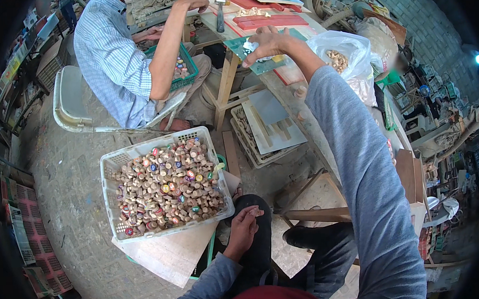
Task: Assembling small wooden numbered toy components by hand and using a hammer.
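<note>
My left hand (pixel 244 231) is above my thigh, just right of a white plastic basket (pixel 227 204). Its thumb and fingers are pinched together around a small piece that I cannot make out. The basket is heaped with small round wooden pieces (pixel 160 183), some with coloured discs on their ends. My right hand (pixel 271 44) reaches over a green board (pixel 265 67) on the table, thumb and fingers curved and apart. Beside those fingers is a small white and blue thing (pixel 252 45), partly hidden, and a yellow bit (pixel 278 58) shows under the palm.
A person in a checked shirt (pixel 113 64) sits at the far left with a green basket (pixel 192 79) on the lap. On the table are a hammer (pixel 220 15), red strips (pixel 271 21) and a clear plastic bag (pixel 347 43) of wooden pieces. Below stands a crate (pixel 250 143) bearing boards.
</note>
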`<act>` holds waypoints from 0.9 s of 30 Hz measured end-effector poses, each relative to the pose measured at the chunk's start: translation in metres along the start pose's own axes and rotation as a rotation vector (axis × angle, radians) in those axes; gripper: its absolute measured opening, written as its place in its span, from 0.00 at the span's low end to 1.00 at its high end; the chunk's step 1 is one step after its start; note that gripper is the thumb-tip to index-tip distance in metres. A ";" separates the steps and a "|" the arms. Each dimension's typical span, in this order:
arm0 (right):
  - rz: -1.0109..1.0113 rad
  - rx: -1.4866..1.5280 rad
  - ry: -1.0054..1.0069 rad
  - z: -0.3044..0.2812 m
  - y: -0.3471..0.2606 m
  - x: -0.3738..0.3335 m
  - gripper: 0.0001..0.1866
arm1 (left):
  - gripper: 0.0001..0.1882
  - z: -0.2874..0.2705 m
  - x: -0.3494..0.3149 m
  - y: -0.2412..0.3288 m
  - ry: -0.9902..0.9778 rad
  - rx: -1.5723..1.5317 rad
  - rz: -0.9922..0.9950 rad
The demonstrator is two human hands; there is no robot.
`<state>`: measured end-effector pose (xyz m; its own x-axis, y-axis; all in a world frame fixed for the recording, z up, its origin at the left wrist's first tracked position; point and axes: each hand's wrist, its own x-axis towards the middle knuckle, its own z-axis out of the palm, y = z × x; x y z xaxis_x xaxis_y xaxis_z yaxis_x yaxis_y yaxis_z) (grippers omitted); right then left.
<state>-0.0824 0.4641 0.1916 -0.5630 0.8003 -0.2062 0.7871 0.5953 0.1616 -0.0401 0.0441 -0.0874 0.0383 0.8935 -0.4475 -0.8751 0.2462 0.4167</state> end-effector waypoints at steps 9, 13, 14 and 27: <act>-0.011 0.045 0.076 0.005 0.000 -0.011 0.53 | 0.13 0.000 -0.001 0.004 0.009 0.005 -0.002; -0.026 0.066 0.108 0.007 0.002 -0.011 0.50 | 0.12 0.002 0.001 0.005 -0.009 0.010 0.001; -0.029 0.066 0.113 0.007 0.002 -0.011 0.50 | 0.12 0.003 0.001 0.005 -0.014 0.015 0.006; 0.058 0.272 0.318 0.015 0.001 -0.052 0.47 | 0.13 -0.003 -0.011 0.008 -0.047 0.053 0.020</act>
<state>-0.0491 0.4222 0.1881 -0.5319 0.8395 0.1105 0.8337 0.5421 -0.1049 -0.0486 0.0354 -0.0816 0.0451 0.9148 -0.4014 -0.8494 0.2467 0.4666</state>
